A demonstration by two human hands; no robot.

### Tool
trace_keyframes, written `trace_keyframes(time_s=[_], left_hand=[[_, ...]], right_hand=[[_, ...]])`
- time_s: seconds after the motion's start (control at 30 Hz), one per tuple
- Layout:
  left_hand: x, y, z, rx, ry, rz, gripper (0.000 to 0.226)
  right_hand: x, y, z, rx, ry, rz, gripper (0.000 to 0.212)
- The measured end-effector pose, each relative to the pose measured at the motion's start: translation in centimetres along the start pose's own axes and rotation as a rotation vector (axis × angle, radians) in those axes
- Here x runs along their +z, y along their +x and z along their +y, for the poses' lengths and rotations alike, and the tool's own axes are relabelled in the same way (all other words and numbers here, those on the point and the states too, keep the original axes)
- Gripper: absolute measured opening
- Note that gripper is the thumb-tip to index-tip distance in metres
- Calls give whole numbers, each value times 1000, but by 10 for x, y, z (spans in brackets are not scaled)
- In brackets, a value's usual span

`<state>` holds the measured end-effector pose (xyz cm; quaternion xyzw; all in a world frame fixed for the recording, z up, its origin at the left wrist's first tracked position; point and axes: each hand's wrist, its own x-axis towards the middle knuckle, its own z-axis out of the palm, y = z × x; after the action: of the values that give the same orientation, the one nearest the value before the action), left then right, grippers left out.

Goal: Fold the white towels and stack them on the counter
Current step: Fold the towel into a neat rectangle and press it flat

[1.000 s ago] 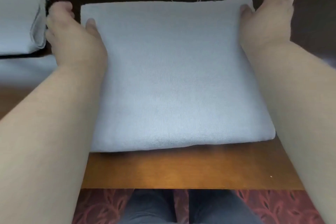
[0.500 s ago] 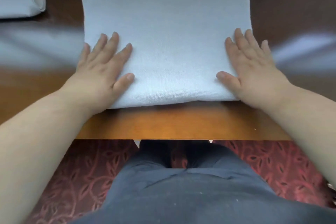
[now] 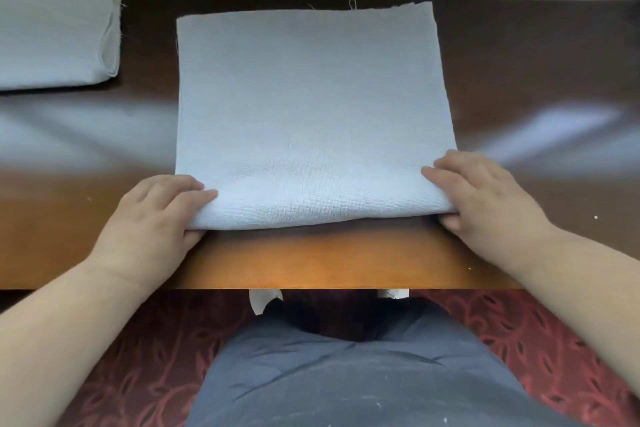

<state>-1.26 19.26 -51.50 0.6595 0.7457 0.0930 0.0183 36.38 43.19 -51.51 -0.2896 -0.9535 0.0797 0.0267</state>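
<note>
Wooden surface (image 3: 311, 260) carries the white towel (image 3: 308, 114), folded to a square at the middle with its frayed far edge near the wall, and a second folded towel (image 3: 55, 31) lies far left, well apart from it. At the towel's near folded edge the left hand (image 3: 152, 215) and the right hand (image 3: 485, 198) each have a grip on a corner, fingers on top and thumb beneath. If one corner lifts ahead of the other, the layers could slide and the next fold land skewed.
</note>
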Motion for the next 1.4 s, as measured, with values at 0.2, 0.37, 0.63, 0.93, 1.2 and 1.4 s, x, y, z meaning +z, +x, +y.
trace_keyframes(time_s=[0.2, 0.37, 0.63, 0.93, 1.2, 1.4], left_hand=[[-3, -3, -6, 74, 7, 15, 43], [0, -25, -3, 72, -4, -10, 45], [-3, -26, -1, 0, -62, 23, 39], [-32, 19, -20, -577, -760, 168, 34], [-31, 152, -27, -1054, -1091, 368, 46], [-35, 197, -39, -1020, -1382, 87, 66]], right_hand=[[1, -4, 5, 24, 36, 50, 75], [2, -26, 4, -16, 67, 36, 76], [-2, -32, 12, -68, 150, 51, 66], [-51, 1, -4, 444, 787, 311, 33], [-50, 125, 24, 613, 869, 489, 20], [-20, 178, 52, 817, 815, 325, 35]])
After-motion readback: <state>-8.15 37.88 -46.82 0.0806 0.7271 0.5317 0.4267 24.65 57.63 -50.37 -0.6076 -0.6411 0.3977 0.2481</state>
